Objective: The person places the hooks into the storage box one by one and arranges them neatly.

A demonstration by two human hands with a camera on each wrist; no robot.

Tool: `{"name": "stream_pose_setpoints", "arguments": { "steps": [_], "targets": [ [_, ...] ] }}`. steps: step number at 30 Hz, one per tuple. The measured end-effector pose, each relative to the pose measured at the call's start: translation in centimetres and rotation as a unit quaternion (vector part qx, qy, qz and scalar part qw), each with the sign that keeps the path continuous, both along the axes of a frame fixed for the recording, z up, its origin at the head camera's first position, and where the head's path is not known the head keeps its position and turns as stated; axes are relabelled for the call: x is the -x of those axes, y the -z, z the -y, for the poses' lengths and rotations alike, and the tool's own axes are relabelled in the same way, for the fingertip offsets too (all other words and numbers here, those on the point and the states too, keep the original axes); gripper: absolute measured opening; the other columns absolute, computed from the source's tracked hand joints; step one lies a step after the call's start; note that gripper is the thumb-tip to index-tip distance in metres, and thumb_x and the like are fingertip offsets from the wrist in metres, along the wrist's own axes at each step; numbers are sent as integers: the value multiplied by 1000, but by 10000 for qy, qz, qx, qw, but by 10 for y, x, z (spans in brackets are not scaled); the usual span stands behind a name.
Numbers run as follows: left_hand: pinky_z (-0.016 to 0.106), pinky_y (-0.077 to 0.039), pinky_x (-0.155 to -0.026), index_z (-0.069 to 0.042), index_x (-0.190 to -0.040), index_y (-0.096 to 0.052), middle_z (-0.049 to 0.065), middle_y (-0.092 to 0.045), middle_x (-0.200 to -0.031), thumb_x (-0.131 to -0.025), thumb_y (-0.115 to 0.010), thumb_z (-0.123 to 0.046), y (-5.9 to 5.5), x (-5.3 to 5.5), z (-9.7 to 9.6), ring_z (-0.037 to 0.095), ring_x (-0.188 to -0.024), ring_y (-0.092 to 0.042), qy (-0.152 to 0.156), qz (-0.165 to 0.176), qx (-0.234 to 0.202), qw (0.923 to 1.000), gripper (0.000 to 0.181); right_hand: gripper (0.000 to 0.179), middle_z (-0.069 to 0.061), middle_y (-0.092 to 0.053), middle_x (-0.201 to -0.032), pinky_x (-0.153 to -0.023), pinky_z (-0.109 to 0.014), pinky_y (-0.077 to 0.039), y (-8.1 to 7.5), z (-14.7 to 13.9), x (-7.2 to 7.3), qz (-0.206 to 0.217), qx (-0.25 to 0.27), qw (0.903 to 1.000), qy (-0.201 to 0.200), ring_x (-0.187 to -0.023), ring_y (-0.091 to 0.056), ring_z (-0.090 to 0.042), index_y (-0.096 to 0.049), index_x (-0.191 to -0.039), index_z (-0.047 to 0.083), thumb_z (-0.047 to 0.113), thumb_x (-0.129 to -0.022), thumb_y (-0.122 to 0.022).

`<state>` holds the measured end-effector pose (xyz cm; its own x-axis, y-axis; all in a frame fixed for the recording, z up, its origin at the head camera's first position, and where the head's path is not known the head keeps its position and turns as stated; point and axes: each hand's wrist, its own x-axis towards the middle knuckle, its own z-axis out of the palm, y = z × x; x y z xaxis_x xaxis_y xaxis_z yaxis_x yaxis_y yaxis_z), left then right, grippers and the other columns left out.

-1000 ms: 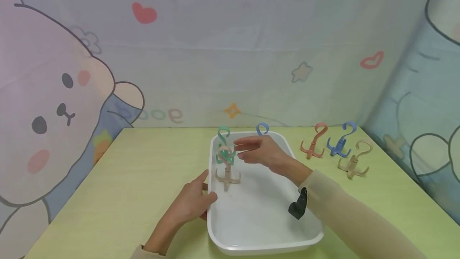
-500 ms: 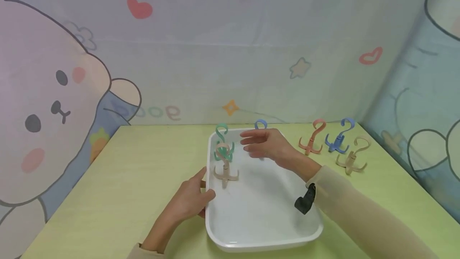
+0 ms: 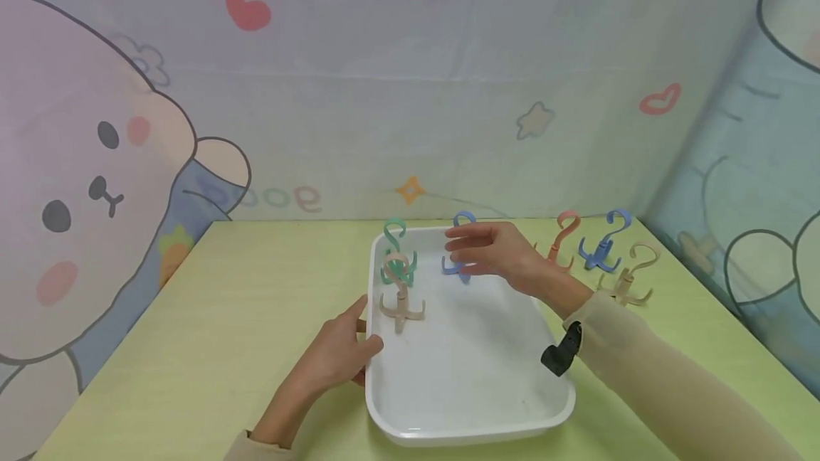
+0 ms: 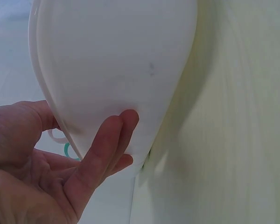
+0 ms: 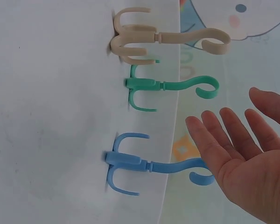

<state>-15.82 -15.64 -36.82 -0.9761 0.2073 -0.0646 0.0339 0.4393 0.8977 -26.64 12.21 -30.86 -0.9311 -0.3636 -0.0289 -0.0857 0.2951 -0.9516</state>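
A white tray (image 3: pixel 474 383) rests on the table, held at its left side by my left hand (image 3: pixel 339 353). The thumb lies over the rim; in the left wrist view the fingers (image 4: pixel 97 161) press the outer wall. Inside the tray stand a beige four-pronged hook hanger (image 3: pixel 401 310), a green one (image 3: pixel 398 272) behind it, and a blue one (image 3: pixel 453 267) towards the back. My right hand (image 3: pixel 496 251) hovers over the tray's back with extended fingers and holds nothing. It partly hides the blue hanger in the head view; the right wrist view shows that hanger (image 5: pixel 130 161) upright beside the fingers.
Right of the tray, a red hook hanger (image 3: pixel 566 231), another blue one (image 3: pixel 599 255) and another beige one (image 3: pixel 625 288) stand on the pale yellow-green table (image 3: pixel 275 269). A printed cloth (image 3: pixel 384 91) forms the wall behind. A black device (image 3: pixel 561 351) sits on my right wrist.
My right hand has moved to the right, away from the green and beige hangers, uncovering more of the blue one in the tray. My left hand keeps its grip on the rim.
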Motion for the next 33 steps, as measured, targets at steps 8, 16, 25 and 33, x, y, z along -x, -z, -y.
{"name": "stream_pose_setpoints", "arguments": {
  "steps": [8,16,25,33],
  "targets": [
    [42,-65,-51,-9,-162,-37,31,-66,-130,-92,-56,-6,-1,1,0,25,-62,-75,-27,44,21,10000,72,49,-24,-65,-143,-98,-39,-63,-3,-12,-2,-85,-72,9999,99,-129,-68,-38,-60,-146,2,8,-99,-72],
    [41,-65,-52,-9,-163,-35,30,-66,-130,-93,-57,-6,-1,0,-1,25,-64,-75,-51,40,46,10000,74,51,-28,-62,-145,-97,-40,-63,-4,-25,-4,-41,80,9999,142,-125,-70,-34,-56,-149,-2,7,-100,-69],
    [40,-65,-52,-9,-164,-34,30,-66,-130,-92,-57,-6,-1,0,0,25,-63,-75,-46,47,58,10000,75,53,-27,-60,-148,-97,-39,-63,-6,-35,-4,-129,99,9998,118,-126,-70,-35,-55,-150,-1,13,-101,-69],
    [41,-65,-53,-8,-164,-32,31,-65,-131,-93,-57,-6,-1,-1,0,24,-63,-75,-54,55,51,10000,76,52,-27,-63,-145,-97,-39,-64,-4,-50,-5,-67,304,9994,173,-116,-75,-21,-54,-149,-4,14,-102,-68]
  ]
}}
